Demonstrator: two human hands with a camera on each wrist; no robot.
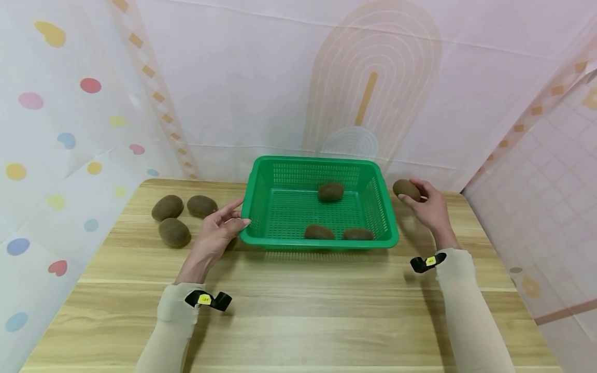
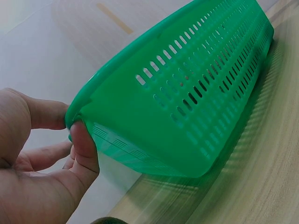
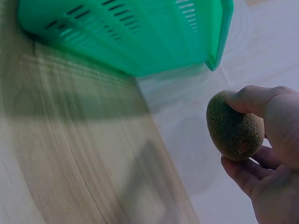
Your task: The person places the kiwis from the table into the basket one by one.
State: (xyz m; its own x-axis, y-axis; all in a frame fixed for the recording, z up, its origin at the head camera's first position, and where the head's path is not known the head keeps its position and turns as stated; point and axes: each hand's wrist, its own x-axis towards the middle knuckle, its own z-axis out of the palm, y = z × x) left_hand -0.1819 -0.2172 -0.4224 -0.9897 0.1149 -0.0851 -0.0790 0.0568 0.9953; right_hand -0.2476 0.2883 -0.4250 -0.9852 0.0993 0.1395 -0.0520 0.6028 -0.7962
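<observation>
A green plastic basket (image 1: 322, 243) with slotted walls stands at the middle of the table, and several brown kiwis can be counted in and around it. Inside lie one kiwi (image 1: 331, 192) toward the back and two more, a kiwi (image 1: 319, 232) and a kiwi (image 1: 358, 234), along the front wall. My left hand (image 1: 216, 230) pinches the basket's left rim between thumb and fingers; the left wrist view shows this grip (image 2: 77, 126) closely. To the right of the basket, my right hand (image 1: 431, 207) holds a kiwi (image 3: 233, 126) by thumb and fingertips, raised above the table.
Left of the basket, three kiwis (image 1: 174, 232) sit grouped on the wooden table (image 1: 303, 311). Something dark, partly hidden, lies under the left hand. A patterned cloth (image 1: 242, 77) hangs behind the table and at both sides.
</observation>
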